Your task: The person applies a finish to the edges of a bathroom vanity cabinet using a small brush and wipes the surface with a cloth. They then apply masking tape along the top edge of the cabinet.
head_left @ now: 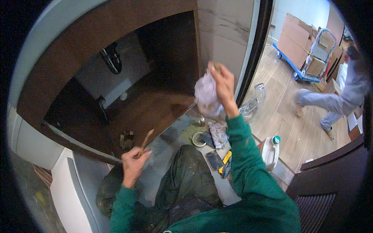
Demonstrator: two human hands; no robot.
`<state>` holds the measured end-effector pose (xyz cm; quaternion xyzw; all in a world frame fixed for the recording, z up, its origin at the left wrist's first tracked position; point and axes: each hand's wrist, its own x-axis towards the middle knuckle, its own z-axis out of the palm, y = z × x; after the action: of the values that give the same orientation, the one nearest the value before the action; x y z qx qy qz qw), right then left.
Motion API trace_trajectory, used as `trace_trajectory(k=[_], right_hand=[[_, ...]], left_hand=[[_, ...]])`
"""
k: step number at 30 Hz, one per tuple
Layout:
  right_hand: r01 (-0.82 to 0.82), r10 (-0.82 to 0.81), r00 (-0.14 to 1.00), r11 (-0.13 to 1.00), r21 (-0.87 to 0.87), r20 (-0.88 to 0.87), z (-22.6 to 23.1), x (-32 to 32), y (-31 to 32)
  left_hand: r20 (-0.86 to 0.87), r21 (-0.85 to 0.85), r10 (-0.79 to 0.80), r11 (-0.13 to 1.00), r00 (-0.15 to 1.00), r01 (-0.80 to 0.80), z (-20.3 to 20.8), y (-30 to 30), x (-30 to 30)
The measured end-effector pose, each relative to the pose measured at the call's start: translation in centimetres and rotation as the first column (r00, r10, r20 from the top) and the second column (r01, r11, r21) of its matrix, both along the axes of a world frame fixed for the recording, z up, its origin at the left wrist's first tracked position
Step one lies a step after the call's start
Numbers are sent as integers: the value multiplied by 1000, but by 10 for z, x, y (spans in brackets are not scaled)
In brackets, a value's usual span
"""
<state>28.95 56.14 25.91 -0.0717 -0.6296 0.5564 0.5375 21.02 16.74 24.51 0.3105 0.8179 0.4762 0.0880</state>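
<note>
One stick, one rag, both hands busy

Two hands in play! The left hand, low on the near left, grips one slim brown stick-like tool between thumb and fingers, its pale tip angled up and away toward the one open dark cabinet. The right hand is up high, farther out, wrist above the forearm, fingers clenched on one pale crumpled cloth that hangs to their left by the cabinet's right edge. Below, on the floor: a second crumpled cloth, one tape roll just left of it, one yellow-and-black tool nearer. One white jug stands right of the sleeve; one co-worker, far right, beside one blue cart.
</note>
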Motion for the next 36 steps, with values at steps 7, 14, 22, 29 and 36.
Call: trace_trajectory(k=[7, 14, 22, 29, 36], right_hand=[[476, -508, 859, 839, 266, 65, 78, -40, 46], [752, -827, 559, 476, 456, -59, 95, -28, 60], [-54, -55, 924, 961, -272, -379, 83, -26, 45], [435, -433, 901, 895, 100, -40, 114, -32, 57], [574, -524, 807, 588, 570, -272, 156, -62, 71]], left_hand=[[66, -94, 174, 981, 983, -167, 6, -65, 6], [161, -162, 229, 966, 960, -203, -20, -89, 18], [237, -83, 170, 985, 956, -155, -31, -83, 20], [199, -106, 195, 979, 960, -176, -29, -81, 22], [226, -127, 161, 983, 961, -135, -31, -78, 21]])
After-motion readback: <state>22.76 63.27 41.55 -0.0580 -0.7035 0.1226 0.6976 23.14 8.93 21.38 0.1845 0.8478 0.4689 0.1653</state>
